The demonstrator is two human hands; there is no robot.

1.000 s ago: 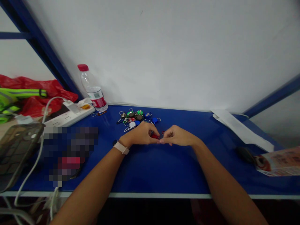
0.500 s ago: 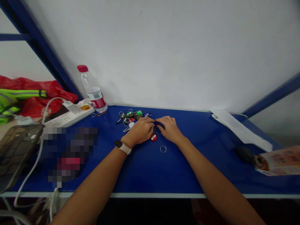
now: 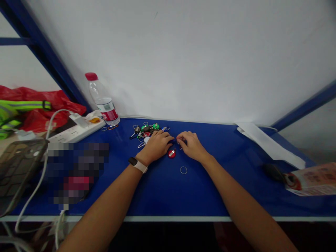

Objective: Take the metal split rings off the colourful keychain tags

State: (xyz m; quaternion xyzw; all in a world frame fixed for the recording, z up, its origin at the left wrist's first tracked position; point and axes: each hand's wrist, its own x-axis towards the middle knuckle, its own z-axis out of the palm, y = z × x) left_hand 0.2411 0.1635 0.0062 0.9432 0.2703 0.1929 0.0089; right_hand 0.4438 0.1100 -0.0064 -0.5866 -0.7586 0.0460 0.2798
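The red disc point(image 3: 172, 153) lies on the bench just beside the thumb side of my left hand point(image 3: 157, 144). It is round, glossy and looks like plastic, with a pale metal clip across its middle. Nearer to me, a thin, round metal ring point(image 3: 183, 170) lies flat, apart from the disc.

My left hand is palm down with its fingers bent, its back covering the near right part of a pile of key holders point(image 3: 146, 129); I cannot tell whether it grips anything. My right hand point(image 3: 191, 144) has thumb and forefinger brought close together, with something small at their tips, too small to make out, so I cannot tell if it is pinched. The pile mixes shiny green, dark, red and white rounds with wire loops and small metal clips.

The bench point(image 3: 168, 196) is smooth, blue and slightly glossy, with a pale front edge, set against a plain whitish wall point(image 3: 196, 63). At its left stands a clear bottle point(image 3: 104, 103) with a red cap, next to a white power strip point(image 3: 72, 132). A red plastic bag point(image 3: 44, 119) lies crumpled behind. Folded white paper point(image 3: 273, 145) lies to my right.
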